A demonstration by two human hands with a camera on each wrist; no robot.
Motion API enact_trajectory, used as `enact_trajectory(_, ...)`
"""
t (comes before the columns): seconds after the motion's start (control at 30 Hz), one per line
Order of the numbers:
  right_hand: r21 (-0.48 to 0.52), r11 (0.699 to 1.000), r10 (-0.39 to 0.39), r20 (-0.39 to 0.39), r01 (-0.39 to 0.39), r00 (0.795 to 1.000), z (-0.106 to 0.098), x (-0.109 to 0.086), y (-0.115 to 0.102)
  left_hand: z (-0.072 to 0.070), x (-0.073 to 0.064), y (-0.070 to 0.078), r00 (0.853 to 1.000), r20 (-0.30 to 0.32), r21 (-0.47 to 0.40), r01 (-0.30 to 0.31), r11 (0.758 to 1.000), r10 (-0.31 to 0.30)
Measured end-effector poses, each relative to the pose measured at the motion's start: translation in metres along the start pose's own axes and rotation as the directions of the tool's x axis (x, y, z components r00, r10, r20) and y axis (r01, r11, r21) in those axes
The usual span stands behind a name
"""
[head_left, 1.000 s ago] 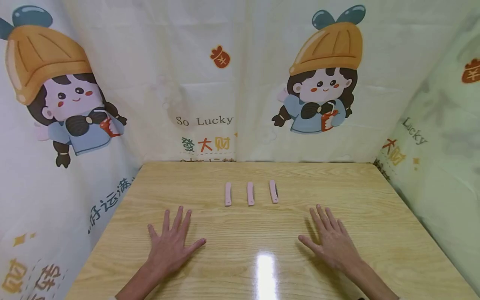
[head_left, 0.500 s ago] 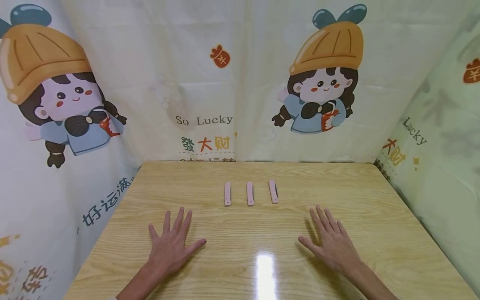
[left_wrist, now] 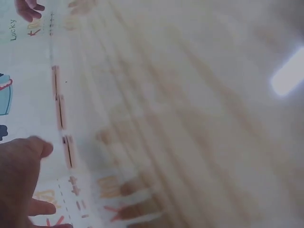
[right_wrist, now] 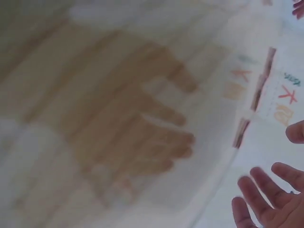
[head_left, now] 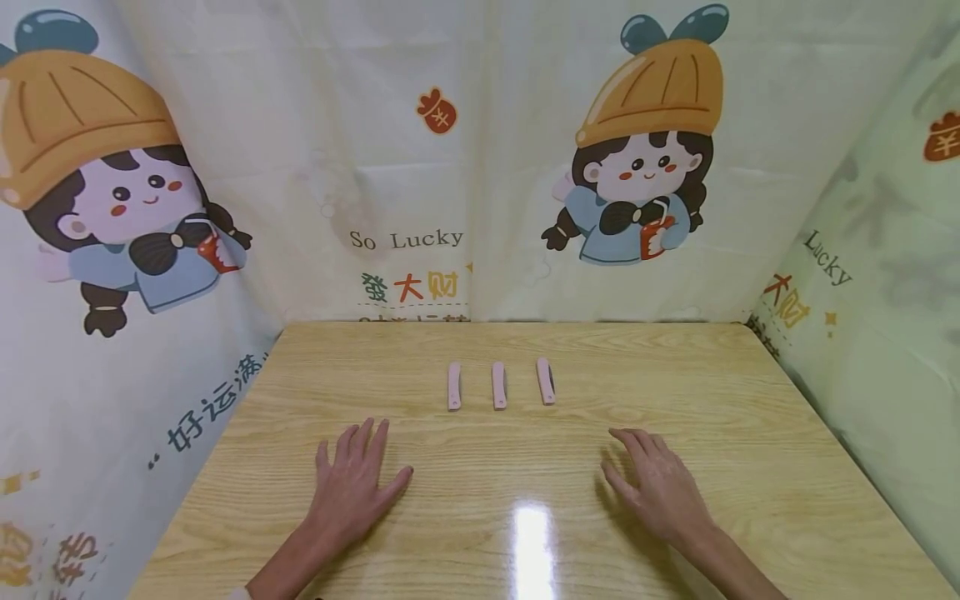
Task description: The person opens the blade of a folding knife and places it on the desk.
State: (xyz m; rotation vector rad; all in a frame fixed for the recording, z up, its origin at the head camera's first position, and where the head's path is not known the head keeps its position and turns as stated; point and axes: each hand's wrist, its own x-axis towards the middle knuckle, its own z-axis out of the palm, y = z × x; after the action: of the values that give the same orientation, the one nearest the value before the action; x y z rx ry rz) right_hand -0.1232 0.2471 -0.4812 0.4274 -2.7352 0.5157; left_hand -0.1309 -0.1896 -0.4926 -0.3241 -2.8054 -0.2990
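Three slim pink pieces, shaped like folded pocket knives, lie side by side toward the back of the wooden table: a left one (head_left: 454, 386), a middle one (head_left: 499, 385) and a slightly tilted right one (head_left: 546, 381). Each has a small dot at its near end, and the right one shows a dark edge. My left hand (head_left: 351, 492) hovers in front and to the left of them, fingers spread and slightly bent. To their right and nearer me, my right hand (head_left: 660, 492) holds nothing, its fingers loosely bent. Both wrist views show the pink pieces beyond the fingers.
A wooden tabletop (head_left: 480, 467) fills the lower middle, with a bright glare patch (head_left: 532, 550) near the front. Behind it hangs a printed cloth (head_left: 517, 167) with cartoon figures and lettering, and similar cloth borders the left and right sides.
Both hands' fingers have drawn in from a flat spread to a looser bend. The left hand has shifted slightly right. The pink pieces lie as before; the camera view moved a little.
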Motion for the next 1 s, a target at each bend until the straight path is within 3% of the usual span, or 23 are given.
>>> enact_trajectory(0.07,0.070,0.997,0.023,-0.004,-0.022,1.000,-0.002,0.003,-0.006,0.000,0.004,0.002,0.999,-0.044,-0.014,-0.006,1.000,0.005)
enact_trajectory(0.17,0.199,0.974,0.097,0.056,-0.107,0.994,-0.005,0.009,-0.017,0.000,0.010,0.006,0.996,-0.094,-0.061,0.001,0.998,-0.007)
enact_trajectory(0.3,0.357,0.901,0.190,0.190,-0.248,0.963,-0.008,0.017,-0.027,-0.001,0.019,0.012,0.993,-0.104,-0.137,0.037,0.990,-0.052)
enact_trajectory(0.5,0.501,0.797,0.213,0.290,-0.338,0.933,-0.008,0.029,-0.033,0.003,0.035,0.017,0.994,-0.038,-0.176,0.098,0.979,-0.106)
enact_trajectory(0.8,0.627,0.689,0.197,0.319,-0.363,0.927,0.003,0.034,-0.039,0.013,0.058,0.019,0.980,0.089,-0.264,0.195,0.945,-0.177)
enact_trajectory(0.93,0.643,0.656,0.215,0.345,-0.397,0.914,0.010,0.032,-0.043,0.017,0.069,0.020,0.976,0.121,-0.362,0.213,0.907,-0.181)
enact_trajectory(1.0,0.669,0.617,0.215,0.362,-0.414,0.907,0.011,0.032,-0.045,0.020,0.075,0.021,0.972,0.140,-0.426,0.229,0.875,-0.187)
